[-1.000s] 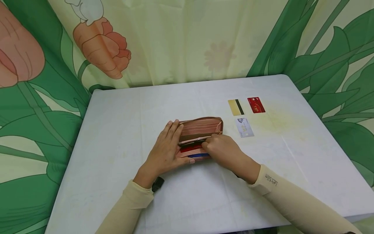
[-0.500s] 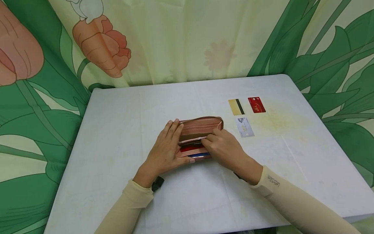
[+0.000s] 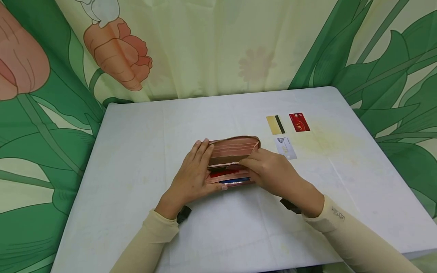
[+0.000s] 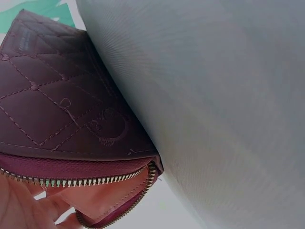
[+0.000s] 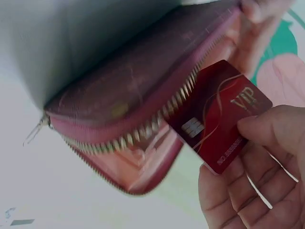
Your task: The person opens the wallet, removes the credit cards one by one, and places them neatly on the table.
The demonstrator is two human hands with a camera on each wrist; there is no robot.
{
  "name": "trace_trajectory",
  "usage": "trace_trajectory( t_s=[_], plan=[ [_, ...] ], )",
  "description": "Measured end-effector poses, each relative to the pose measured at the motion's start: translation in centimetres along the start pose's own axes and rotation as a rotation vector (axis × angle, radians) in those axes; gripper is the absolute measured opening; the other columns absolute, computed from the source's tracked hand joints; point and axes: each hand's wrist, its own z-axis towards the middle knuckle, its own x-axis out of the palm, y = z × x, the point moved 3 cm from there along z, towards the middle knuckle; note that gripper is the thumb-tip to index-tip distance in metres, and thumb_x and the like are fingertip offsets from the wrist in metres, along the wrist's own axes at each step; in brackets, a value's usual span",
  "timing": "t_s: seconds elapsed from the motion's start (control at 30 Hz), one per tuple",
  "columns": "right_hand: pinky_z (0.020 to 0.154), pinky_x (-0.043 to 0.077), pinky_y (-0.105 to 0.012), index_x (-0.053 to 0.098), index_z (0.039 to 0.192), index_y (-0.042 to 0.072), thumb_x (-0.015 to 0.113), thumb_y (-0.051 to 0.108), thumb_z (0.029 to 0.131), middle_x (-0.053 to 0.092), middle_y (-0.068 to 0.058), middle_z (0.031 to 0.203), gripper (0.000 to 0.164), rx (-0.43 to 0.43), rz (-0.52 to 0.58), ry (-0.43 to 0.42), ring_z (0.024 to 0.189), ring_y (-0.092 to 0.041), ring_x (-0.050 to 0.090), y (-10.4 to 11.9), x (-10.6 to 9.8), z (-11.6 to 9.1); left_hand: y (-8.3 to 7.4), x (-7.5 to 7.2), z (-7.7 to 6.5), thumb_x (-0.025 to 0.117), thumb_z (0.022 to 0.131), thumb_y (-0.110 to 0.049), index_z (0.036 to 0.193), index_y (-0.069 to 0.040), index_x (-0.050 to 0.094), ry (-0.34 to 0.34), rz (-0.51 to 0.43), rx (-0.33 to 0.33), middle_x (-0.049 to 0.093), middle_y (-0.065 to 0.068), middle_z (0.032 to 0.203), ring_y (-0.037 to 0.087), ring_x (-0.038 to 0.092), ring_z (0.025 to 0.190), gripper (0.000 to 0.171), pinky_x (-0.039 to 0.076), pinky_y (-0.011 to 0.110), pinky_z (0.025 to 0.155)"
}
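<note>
An unzipped quilted wallet [image 3: 235, 146] stands spread on the table, its pink lining and card slots showing in the head view. My left hand [image 3: 192, 172] holds its left end, fingers along the far flap and thumb at the near edge. In the left wrist view the dark outer cover of the wallet [image 4: 57, 95] hides most of that hand. My right hand [image 3: 273, 170] pinches a red VIP card [image 5: 224, 114] between thumb and fingers at the wallet's mouth. The card overlaps the zipper edge in the right wrist view. Something red [image 3: 222, 173] shows inside the wallet.
Right of the wallet lie a gold card [image 3: 274, 125] with a black stripe, a red VIP card [image 3: 299, 122] and a silver card [image 3: 286, 148]. A white cloth covers the table [image 3: 136, 151]. A leaf-patterned curtain [image 3: 211, 49] hangs behind it.
My right hand has drawn back up and to the right from inside the wallet, bringing a card partly into view. My left hand and the wallet have stayed in place.
</note>
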Motion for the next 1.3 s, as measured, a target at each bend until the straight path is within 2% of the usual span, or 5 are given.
trace_trajectory(
  t_s=[0.23, 0.47, 0.77, 1.03, 1.3],
  plan=[
    [0.064, 0.058, -0.034, 0.081, 0.104, 0.005, 0.077, -0.004, 0.083, 0.078, -0.004, 0.093, 0.024, 0.069, 0.100, -0.083, 0.080, -0.020, 0.070, -1.7, -1.7, -0.6, 0.0, 0.1, 0.0, 0.075, 0.080, -0.074, 0.164, 0.001, 0.019, 0.017, -0.005, -0.010, 0.017, 0.019, 0.172, 0.036, 0.007, 0.161, 0.125, 0.015, 0.051, 0.128],
    [0.057, 0.055, -0.032, 0.080, 0.109, 0.005, 0.073, -0.011, 0.082, 0.078, -0.003, 0.091, 0.032, 0.128, 0.208, -0.144, 0.071, -0.011, 0.063, -3.7, -2.9, -1.7, 0.0, 0.1, 0.0, 0.075, 0.080, -0.074, 0.164, 0.001, 0.020, 0.011, -0.003, -0.003, 0.018, 0.020, 0.172, 0.039, 0.011, 0.160, 0.125, 0.016, 0.052, 0.128],
    [0.066, 0.052, -0.013, 0.079, 0.114, 0.000, 0.072, -0.010, 0.089, 0.079, -0.012, 0.102, 0.028, 0.391, 0.326, -0.161, 0.076, -0.017, 0.071, -6.7, -4.1, -3.5, 0.0, 0.1, 0.0, 0.076, 0.080, -0.073, 0.164, 0.000, 0.018, 0.017, 0.001, -0.013, 0.016, 0.020, 0.172, 0.039, 0.011, 0.160, 0.125, 0.015, 0.052, 0.128],
    [0.069, 0.049, -0.011, 0.073, 0.126, -0.002, 0.064, 0.002, 0.100, 0.076, -0.020, 0.107, 0.028, 0.669, 0.376, -0.156, 0.086, -0.003, 0.061, -9.6, -4.9, -5.7, -0.1, 0.1, 0.1, 0.076, 0.080, -0.073, 0.164, 0.000, 0.018, 0.010, 0.002, -0.003, 0.018, 0.020, 0.172, 0.039, 0.010, 0.160, 0.125, 0.016, 0.053, 0.128],
    [0.069, 0.054, -0.014, 0.065, 0.138, -0.002, 0.055, 0.011, 0.106, 0.071, -0.024, 0.119, 0.036, 0.857, 0.441, -0.090, 0.097, -0.016, 0.060, -13.2, -4.1, -7.9, -0.1, 0.0, 0.0, 0.075, 0.080, -0.073, 0.164, 0.001, 0.018, 0.018, 0.007, -0.010, 0.017, 0.020, 0.172, 0.036, 0.007, 0.161, 0.125, 0.012, 0.050, 0.129]
  ],
)
